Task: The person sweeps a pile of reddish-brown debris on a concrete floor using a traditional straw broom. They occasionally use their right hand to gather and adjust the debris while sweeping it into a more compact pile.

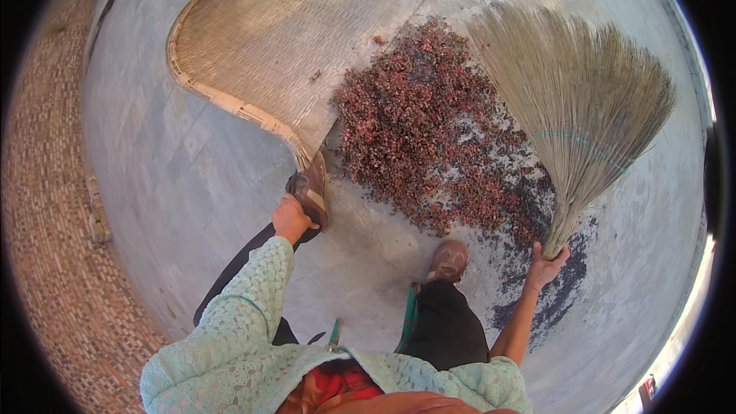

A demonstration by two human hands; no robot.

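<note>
My right hand (547, 267) is closed round the bound handle end of a straw broom (584, 111). Its wide fan of bristles spreads away from me to the far right, with a thin green cord across it. To the left of the broom is a heap of dark red, dried seed heads (418, 107), and part of it lies against the bristles. Small black seeds (563, 303) are scattered on the floor round my right hand. My left hand (291, 219) is curled over my left knee, its fingertips hidden, just behind my brown shoe (310, 192).
A woven mat (268, 38) with a pale bound rim lies at the far left, next to the heap. My right shoe (448, 261) is close to the heap's near edge. Parts of a green seat frame (409, 318) show between my legs. Brick paving (61, 238) borders the grey concrete floor on the left.
</note>
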